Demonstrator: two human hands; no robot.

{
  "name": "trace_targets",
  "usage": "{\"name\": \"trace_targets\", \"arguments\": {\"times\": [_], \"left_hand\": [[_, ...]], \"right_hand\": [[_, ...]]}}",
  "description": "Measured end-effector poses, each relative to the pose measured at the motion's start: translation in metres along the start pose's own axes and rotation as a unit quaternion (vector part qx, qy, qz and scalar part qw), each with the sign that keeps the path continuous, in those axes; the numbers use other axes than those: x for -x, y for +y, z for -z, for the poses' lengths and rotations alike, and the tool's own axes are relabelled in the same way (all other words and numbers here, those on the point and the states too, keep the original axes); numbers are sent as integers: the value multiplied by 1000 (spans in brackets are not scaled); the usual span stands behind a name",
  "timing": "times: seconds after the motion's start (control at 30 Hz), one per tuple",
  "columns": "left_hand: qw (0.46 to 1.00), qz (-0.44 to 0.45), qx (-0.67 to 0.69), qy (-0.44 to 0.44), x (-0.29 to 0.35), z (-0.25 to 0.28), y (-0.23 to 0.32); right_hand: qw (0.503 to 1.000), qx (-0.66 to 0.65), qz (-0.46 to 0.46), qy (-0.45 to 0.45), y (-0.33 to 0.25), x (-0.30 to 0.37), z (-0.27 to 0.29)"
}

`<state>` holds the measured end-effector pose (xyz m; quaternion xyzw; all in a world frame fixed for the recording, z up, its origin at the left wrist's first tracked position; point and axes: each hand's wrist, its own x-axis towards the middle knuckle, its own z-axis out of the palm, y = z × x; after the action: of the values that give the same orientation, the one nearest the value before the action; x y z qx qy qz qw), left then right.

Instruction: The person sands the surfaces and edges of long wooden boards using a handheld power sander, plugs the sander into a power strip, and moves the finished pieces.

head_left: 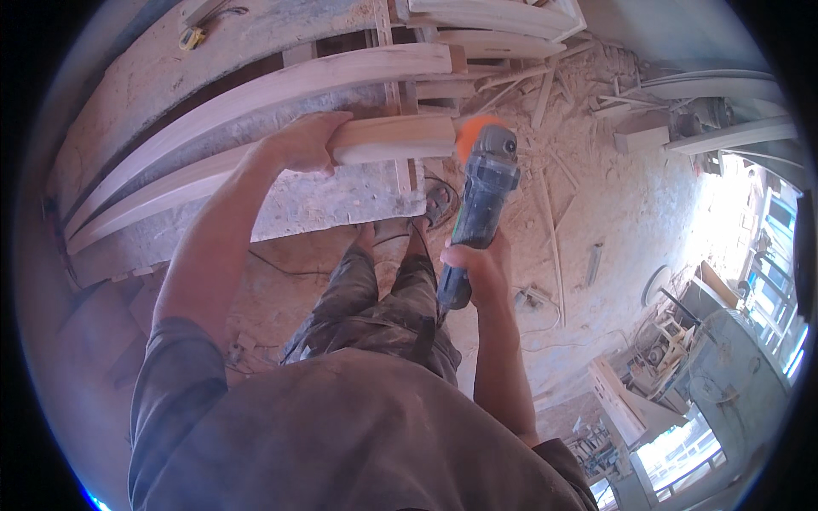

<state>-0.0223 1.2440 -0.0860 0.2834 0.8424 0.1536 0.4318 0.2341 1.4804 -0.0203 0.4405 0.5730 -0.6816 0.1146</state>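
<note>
My right hand [484, 264] is wrapped round the dark body of an angle grinder [482, 200]. Its orange disc [470, 134] is against or very close to the right end of a pale wooden beam [392, 139]; whether they touch I cannot tell. Over that same beam lies my left hand [312, 141], its thumb and fingers spread across the top and near side, gripping it. The beam rests along the near edge of a dusty workbench [315, 200]. Beyond it runs a second long beam [281, 83], roughly parallel.
A yellow tape measure [192, 37] lies far left on the bench. More wooden pieces [498, 43] are stacked at the back. Wood strips [552, 247] and dust cover the floor to the right. A cord [285, 271] trails near my feet. A pedestal fan [716, 341] stands lower right.
</note>
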Motion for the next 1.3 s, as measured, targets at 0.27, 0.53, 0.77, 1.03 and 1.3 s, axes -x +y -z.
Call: {"name": "trace_targets", "arguments": {"times": [0.27, 0.53, 0.77, 1.03, 1.3], "left_hand": [[1000, 6, 7, -2, -4, -2, -3], [999, 4, 43, -18, -7, 1, -11], [990, -35, 107, 86, -10, -5, -32], [978, -46, -87, 183, 15, -31, 2], [997, 20, -27, 63, 10, 0, 16]], "right_hand": [[999, -27, 12, 24, 16, 3, 5], [1000, 9, -5, -9, 8, 10, 2], [998, -22, -26, 48, 26, 22, 15], [998, 58, 15, 29, 22, 10, 27], [998, 44, 52, -11, 0, -10, 14]]}}
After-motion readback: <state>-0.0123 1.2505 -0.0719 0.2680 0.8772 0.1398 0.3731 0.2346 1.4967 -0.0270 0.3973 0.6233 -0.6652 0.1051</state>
